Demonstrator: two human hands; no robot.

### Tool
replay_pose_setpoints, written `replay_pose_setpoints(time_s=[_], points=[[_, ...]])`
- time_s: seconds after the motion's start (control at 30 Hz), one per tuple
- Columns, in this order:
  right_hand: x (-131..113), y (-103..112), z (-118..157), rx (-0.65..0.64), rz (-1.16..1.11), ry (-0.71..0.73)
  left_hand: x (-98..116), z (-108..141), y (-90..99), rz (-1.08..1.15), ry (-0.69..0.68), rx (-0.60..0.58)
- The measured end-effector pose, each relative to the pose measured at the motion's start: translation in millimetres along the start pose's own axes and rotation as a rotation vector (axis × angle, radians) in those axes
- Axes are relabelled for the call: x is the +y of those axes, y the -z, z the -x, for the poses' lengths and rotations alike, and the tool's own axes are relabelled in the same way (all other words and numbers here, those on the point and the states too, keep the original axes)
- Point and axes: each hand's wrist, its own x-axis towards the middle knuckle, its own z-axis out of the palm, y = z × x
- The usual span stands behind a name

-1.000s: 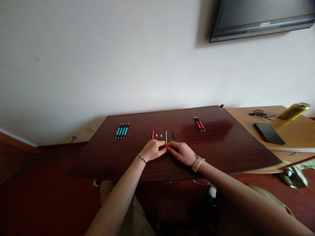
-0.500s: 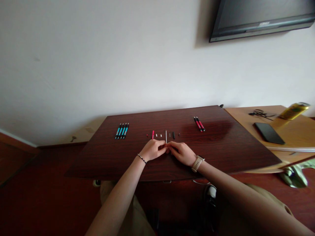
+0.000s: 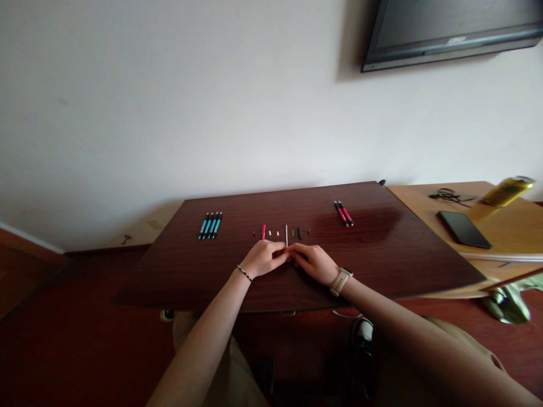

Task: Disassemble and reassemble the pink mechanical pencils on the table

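My left hand (image 3: 263, 258) and my right hand (image 3: 314, 263) meet over the table, fingertips pinched together at the near end of a thin white pen refill (image 3: 286, 233). Whatever lies between the fingers is too small or hidden to make out. Pen parts lie in a row just beyond: a tiny red piece (image 3: 254, 233), a pinkish-red pen barrel (image 3: 263, 230), two small white pieces (image 3: 278, 233), a small spring-like piece (image 3: 292, 232), a black tube-shaped part (image 3: 299, 233) and a tiny dark piece (image 3: 309, 232).
Several blue-and-black pens (image 3: 210, 225) lie side by side at left on the dark wooden table (image 3: 178, 282). Two red-and-black pens (image 3: 343, 214) are at right. A lighter desk (image 3: 509, 226) adjoins, holding a phone (image 3: 464, 229), a cable (image 3: 450, 196) and a yellow can (image 3: 508, 191).
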Motion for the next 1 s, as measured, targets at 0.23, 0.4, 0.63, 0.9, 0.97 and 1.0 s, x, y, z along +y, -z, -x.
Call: replay_pose_setpoints(time_s=[0.23, 0.4, 0.63, 0.9, 0.97, 1.0], points=[[1.3, -0.8, -0.3, 0.002, 0.020, -0.013, -1.4, 0.4, -0.3, 0.001, 0.003, 0.003], [1.7, -0.5, -0.3, 0.006, 0.017, -0.010, -0.7, -0.1, 0.6, 0.008, 0.001, -0.001], [3.4, 0.4, 0.0, -0.013, -0.015, -0.013, 1.1, 0.7, 2.3, 0.028, -0.001, -0.001], [4.8, 0.3, 0.4, -0.035, -0.031, 0.005, 3.0, 1.7, 4.2, 0.045, -0.002, -0.008], [4.8, 0.3, 0.2, -0.039, -0.038, 0.008, 1.9, 2.1, 3.6, 0.049, 0.000, -0.010], [4.8, 0.2, 0.0, -0.039, -0.040, 0.009, 1.3, 2.2, 3.2, 0.052, 0.001, -0.011]])
